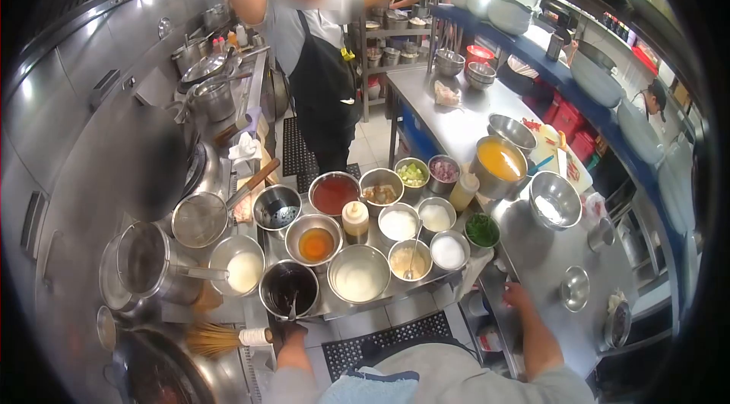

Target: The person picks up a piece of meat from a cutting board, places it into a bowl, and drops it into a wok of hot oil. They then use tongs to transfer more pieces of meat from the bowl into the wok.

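My left hand (289,332) is low and in shadow, just below the steel bowl of dark sauce (289,289); its fingers cannot be made out. A spoon stands in that sauce. Beside it is a wide bowl of pale cream-coloured contents (358,274). Over the left edge of the right-hand steel counter (517,230) is my right hand (517,296), its fingers curled together; what they hold, if anything, is too small to tell. Chopped green herbs (482,230) fill a container above this hand.
Bowls of red sauce (334,194) and white powder (449,251), plus squeeze bottles, crowd the middle. On the left are a sieve (199,220), a bamboo brush (220,338) and a wok (163,373). A person in a dark apron (323,84) stands ahead, arms raised.
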The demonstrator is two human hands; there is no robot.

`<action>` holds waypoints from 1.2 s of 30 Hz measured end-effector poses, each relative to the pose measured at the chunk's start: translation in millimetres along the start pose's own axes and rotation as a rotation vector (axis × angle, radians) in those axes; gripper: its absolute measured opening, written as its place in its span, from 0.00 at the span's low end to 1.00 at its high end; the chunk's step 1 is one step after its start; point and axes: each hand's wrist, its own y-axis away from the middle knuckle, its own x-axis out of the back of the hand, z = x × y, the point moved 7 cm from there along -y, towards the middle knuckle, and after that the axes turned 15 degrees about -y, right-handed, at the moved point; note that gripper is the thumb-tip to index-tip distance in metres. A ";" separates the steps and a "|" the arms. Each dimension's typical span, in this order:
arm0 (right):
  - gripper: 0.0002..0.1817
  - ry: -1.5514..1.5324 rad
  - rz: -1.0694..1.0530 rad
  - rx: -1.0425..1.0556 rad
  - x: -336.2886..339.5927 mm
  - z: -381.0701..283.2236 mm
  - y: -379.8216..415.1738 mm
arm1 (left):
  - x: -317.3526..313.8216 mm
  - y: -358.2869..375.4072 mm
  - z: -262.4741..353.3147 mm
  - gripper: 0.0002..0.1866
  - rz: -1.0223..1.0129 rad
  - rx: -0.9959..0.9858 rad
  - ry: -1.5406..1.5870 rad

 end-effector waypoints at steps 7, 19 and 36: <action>0.21 -0.474 0.184 0.029 53.5 -75.8 -6.1 | 1.3 12.4 3.6 0.33 0.023 0.058 -0.001; 0.11 -0.293 0.621 0.154 83.2 -103.8 14.7 | -106.2 142.7 130.4 0.24 -0.204 -0.340 -0.186; 0.10 -0.895 0.331 0.305 71.0 -101.8 5.2 | 38.0 290.6 135.8 0.19 -0.574 -0.232 1.083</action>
